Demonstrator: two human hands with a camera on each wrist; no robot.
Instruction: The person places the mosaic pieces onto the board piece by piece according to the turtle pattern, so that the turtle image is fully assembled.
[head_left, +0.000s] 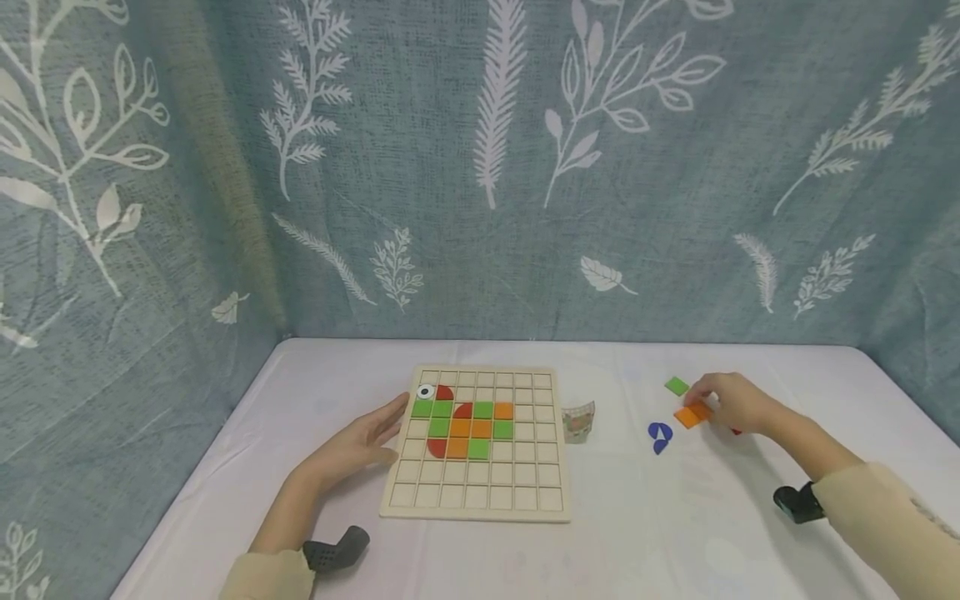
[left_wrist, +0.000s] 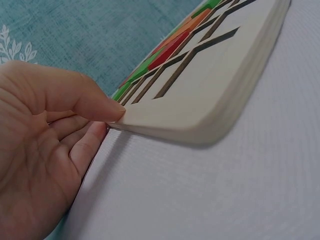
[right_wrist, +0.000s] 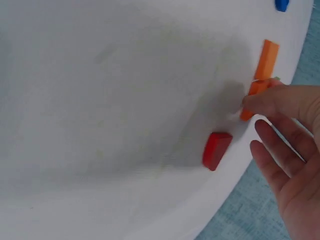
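Observation:
A wooden grid board lies on the table, bearing a patchwork of green, orange and red tiles and a round eye tile. My left hand rests at the board's left edge, thumb touching the rim and fingers extended along the side. Off to the right, my right hand pinches an orange square tile between thumb and fingers, low over the table. Another orange tile lies right against it. Near the same hand, a red tile is mostly covered in the head view.
Blue curved tiles lie left of the right hand, with a green tile farther back. A small printed card stands curled beside the board's right edge. Behind the white table hangs a leaf-patterned blue curtain.

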